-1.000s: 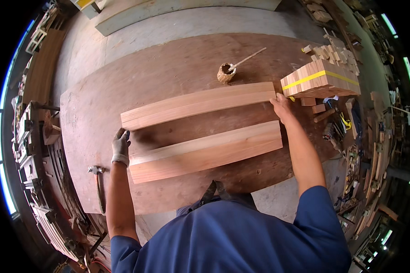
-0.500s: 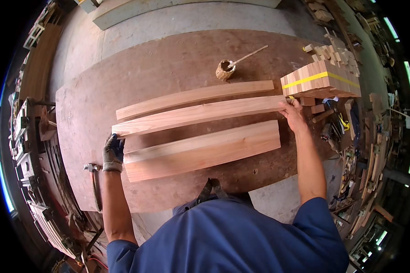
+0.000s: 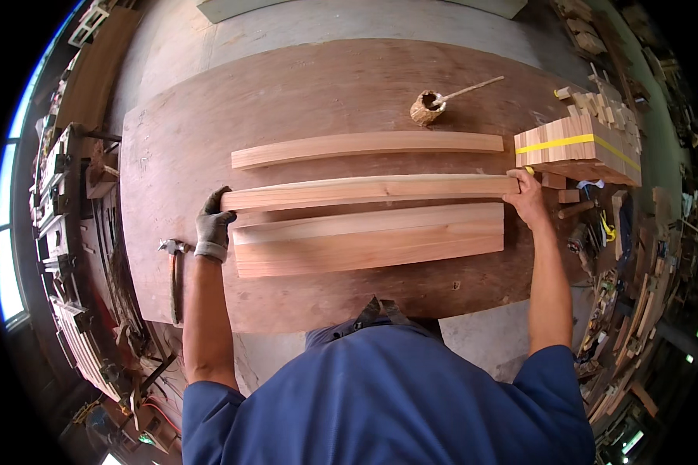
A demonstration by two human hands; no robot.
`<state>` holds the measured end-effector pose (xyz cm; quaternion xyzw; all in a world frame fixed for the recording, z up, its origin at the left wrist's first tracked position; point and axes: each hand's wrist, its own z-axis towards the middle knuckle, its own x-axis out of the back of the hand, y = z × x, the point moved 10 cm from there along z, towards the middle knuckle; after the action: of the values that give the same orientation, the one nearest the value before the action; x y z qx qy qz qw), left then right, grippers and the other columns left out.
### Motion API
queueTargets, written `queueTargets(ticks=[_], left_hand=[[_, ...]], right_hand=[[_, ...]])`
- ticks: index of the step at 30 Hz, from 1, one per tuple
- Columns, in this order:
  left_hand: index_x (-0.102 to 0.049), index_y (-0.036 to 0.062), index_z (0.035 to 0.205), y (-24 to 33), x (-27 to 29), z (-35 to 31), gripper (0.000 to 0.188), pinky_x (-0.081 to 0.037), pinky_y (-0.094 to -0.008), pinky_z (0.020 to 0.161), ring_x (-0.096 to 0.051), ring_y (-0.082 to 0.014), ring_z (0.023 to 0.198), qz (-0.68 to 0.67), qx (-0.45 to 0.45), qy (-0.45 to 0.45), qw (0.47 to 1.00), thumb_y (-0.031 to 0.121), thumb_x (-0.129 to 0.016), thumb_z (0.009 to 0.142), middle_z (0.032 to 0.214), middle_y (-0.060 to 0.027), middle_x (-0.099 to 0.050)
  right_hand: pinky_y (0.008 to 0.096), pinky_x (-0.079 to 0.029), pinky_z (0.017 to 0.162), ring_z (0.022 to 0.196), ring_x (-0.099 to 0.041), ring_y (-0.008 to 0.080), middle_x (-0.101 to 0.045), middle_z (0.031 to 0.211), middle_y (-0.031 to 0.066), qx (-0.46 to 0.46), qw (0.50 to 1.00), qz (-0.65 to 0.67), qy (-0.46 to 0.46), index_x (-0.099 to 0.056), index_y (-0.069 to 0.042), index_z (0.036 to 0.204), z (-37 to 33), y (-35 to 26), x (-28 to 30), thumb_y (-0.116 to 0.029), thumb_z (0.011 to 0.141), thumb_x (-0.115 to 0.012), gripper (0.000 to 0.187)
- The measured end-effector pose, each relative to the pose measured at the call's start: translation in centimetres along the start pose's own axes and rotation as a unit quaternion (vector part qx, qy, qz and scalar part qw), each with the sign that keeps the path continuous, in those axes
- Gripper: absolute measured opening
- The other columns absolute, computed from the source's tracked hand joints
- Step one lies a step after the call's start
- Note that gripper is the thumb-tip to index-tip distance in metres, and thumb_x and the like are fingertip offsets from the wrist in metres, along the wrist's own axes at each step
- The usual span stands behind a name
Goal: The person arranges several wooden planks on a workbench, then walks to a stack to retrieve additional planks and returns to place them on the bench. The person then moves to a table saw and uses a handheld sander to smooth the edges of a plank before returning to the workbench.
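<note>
Between my two hands a long wooden board (image 3: 368, 191) spans the brown worktable (image 3: 326, 85). My left hand (image 3: 212, 226), in a grey work glove, grips its left end. Bare, my right hand (image 3: 528, 201) is closed on the right end. Beyond this board lies a narrower wooden strip (image 3: 364, 146), apart from it. On the near side rests a wider pale plank (image 3: 372, 244), close to the held board's near edge. Both fisheye-bent pieces lie roughly parallel to the one I hold.
A hammer (image 3: 174, 271) lies left of my left forearm. Farther back stands a crusted glue pot (image 3: 425, 109) with a stick in it. At the right sit a strapped stack of wood blocks (image 3: 566, 147), loose small blocks (image 3: 603, 107) and assorted tools (image 3: 589, 232).
The held board has come nearer to the wide plank and levelled in the view. Both hands still grip its ends. The whole scene has shifted and turned slightly with my head.
</note>
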<state>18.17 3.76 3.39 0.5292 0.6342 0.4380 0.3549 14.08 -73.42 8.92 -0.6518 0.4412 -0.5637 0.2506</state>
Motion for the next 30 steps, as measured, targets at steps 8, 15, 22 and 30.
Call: queueTargets(ticks=[8,15,22,30], left_hand=[[-0.065,-0.0005,0.130,-1.7,-0.6,-1.7,0.055,-0.055,-0.0276,0.084,-0.066,-0.0169,0.108,0.229,0.071,-0.060,0.969,-0.013,-0.053,0.078,0.125,-0.0091,-0.070],[-0.065,0.0026,0.134,-2.5,0.4,-1.6,0.054,-0.054,-0.0295,0.090,-0.063,-0.0165,0.113,0.134,0.081,-0.046,0.986,-0.007,-0.053,0.082,0.128,-0.0085,-0.068],[-0.066,0.0020,0.132,-3.9,1.8,-1.6,0.052,-0.054,-0.0278,0.089,-0.064,-0.0158,0.109,0.102,0.095,-0.017,0.990,-0.008,-0.052,0.083,0.127,-0.0071,-0.068],[-0.057,-0.0035,0.141,-4.6,2.3,-2.6,0.061,-0.052,-0.0271,0.095,-0.062,-0.0175,0.113,0.036,0.090,0.011,0.995,-0.009,-0.051,0.080,0.131,-0.0109,-0.065]], right_hand=[[0.0334,-0.052,0.096,0.115,-0.064,0.0222,-0.065,0.124,0.0158,-0.059,0.991,-0.080,-0.093,-0.056,0.004,0.132,-0.8,4.4,-2.9,0.008,0.078,-0.068,0.056],[0.0362,-0.046,0.104,0.127,-0.059,0.0281,-0.058,0.140,0.0262,-0.145,0.985,-0.084,-0.048,-0.047,0.006,0.145,-1.0,6.2,-2.5,-0.013,0.089,-0.065,0.062],[0.0347,-0.048,0.103,0.123,-0.062,0.0268,-0.061,0.137,0.0257,-0.156,0.987,-0.032,-0.030,-0.042,0.007,0.148,-1.3,7.8,-1.9,-0.010,0.090,-0.064,0.065],[0.0330,-0.050,0.098,0.116,-0.063,0.0191,-0.067,0.129,0.0156,-0.151,0.988,0.020,-0.038,-0.050,0.006,0.143,-2.4,5.4,-3.5,-0.005,0.092,-0.062,0.054]])
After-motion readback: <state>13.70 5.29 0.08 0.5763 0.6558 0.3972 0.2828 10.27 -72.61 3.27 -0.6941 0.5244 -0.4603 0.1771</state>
